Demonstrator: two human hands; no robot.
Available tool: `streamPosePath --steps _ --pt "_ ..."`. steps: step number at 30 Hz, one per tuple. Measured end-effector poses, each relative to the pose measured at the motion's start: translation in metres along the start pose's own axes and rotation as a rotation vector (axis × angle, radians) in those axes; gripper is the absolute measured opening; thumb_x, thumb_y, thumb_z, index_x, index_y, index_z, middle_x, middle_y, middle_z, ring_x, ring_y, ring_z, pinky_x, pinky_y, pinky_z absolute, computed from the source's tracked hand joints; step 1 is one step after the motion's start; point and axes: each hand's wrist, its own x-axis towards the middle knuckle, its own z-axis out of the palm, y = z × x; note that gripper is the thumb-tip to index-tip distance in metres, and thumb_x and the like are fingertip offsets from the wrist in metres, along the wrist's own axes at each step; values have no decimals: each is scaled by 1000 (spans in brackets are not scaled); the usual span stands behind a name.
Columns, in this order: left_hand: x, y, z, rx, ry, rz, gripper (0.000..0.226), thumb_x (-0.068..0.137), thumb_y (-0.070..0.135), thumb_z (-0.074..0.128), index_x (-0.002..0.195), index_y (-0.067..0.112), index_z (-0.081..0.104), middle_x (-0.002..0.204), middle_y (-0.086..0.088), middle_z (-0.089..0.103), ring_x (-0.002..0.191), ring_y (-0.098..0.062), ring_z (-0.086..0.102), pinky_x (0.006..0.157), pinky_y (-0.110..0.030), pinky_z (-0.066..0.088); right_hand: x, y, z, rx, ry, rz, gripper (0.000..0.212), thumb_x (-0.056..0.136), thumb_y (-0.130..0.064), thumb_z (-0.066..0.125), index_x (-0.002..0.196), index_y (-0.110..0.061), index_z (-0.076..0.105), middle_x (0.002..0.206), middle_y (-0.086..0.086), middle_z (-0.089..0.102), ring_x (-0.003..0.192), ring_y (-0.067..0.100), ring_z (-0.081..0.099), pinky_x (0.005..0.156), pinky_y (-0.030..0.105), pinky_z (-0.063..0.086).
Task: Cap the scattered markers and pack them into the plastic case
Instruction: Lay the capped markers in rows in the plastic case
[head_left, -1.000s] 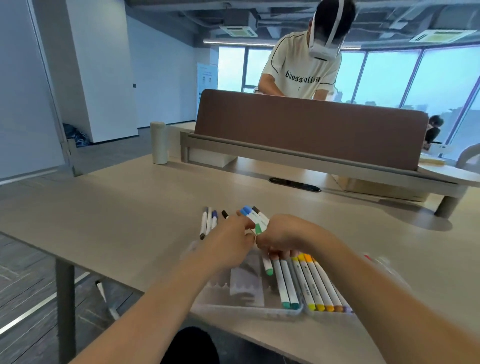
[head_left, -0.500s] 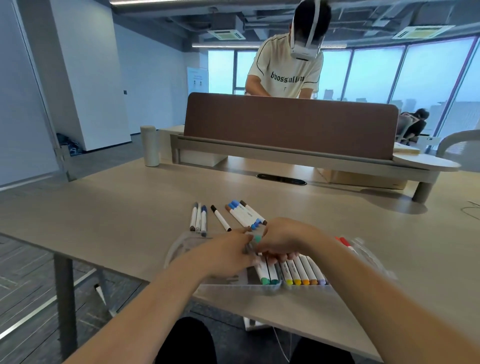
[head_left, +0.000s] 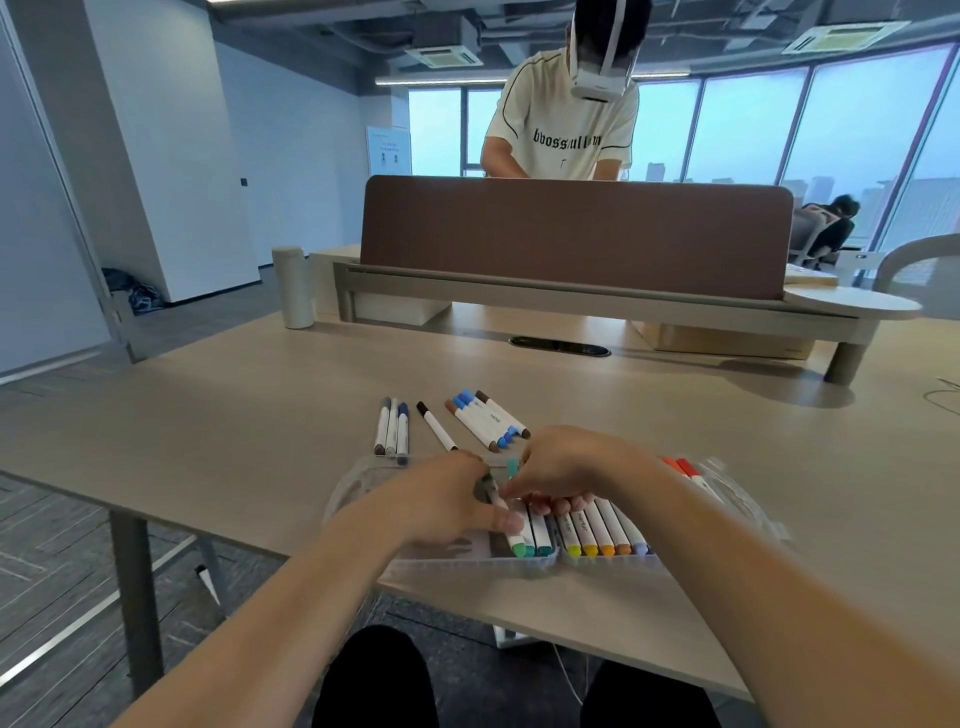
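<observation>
A clear plastic case (head_left: 524, 564) lies at the table's near edge with several capped markers (head_left: 597, 532) in a row inside it. My left hand (head_left: 441, 501) and my right hand (head_left: 563, 465) meet over the case's left part, both holding a green marker (head_left: 517, 535) that lies down beside the row. Loose markers rest on the table behind: three dark ones (head_left: 392, 428), a black-capped one (head_left: 436, 426) and a bunch with blue and brown caps (head_left: 485, 418). Red markers (head_left: 685, 470) show right of my right wrist.
The case's clear lid (head_left: 743, 499) lies open to the right. A brown divider panel (head_left: 571, 234) and a shelf stand at the table's far side, with a person behind them. A grey cylinder (head_left: 293, 286) stands at the back left.
The green marker has gone from held above the case to lying low in its left part. Both hands have dropped toward the case. The camera has shifted a little.
</observation>
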Motion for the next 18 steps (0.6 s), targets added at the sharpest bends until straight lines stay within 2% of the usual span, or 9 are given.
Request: streamPosePath --steps 4,7,9,13,15,18 --pt "0 -2 0 2 15 -11 51 78 65 65 108 25 58 109 5 60 94 -14 58 82 -34 50 1 -1 0 8 -4 7 43 89 -42 67 105 -2 71 73 5 62 48 13 47 48 22 38" --pt "1 -4 0 -27 23 -26 74 75 65 68 132 20 53 131 3 57 110 -18 56 92 -35 48 2 -1 0 16 -6 17 45 88 -42 67 105 -1 70 73 5 62 49 13 47 48 23 38" --pt "2 -5 1 -32 27 -33 84 74 66 69 140 19 48 140 2 52 119 -19 53 97 -35 45 3 -2 0 23 -12 23 42 89 -41 67 105 -2 70 73 5 61 49 13 47 49 23 38" --pt "-1 -3 -1 -65 36 -32 89 74 61 73 147 20 40 149 3 45 130 -18 47 104 -35 41 1 -3 -1 24 -20 14 45 88 -46 67 101 -4 70 74 5 60 50 13 46 50 24 38" --pt "-3 -1 -3 -104 53 -7 83 76 54 74 146 23 41 149 7 44 132 -15 45 106 -33 38 1 -1 -1 35 -10 -1 49 84 -53 68 97 -5 69 73 5 60 51 14 47 51 25 39" --pt "-2 0 -3 -120 47 13 83 78 52 74 148 26 38 152 8 41 134 -14 43 109 -35 37 2 0 0 3 3 0 45 87 -49 67 96 -5 71 69 4 62 49 13 48 49 24 40"
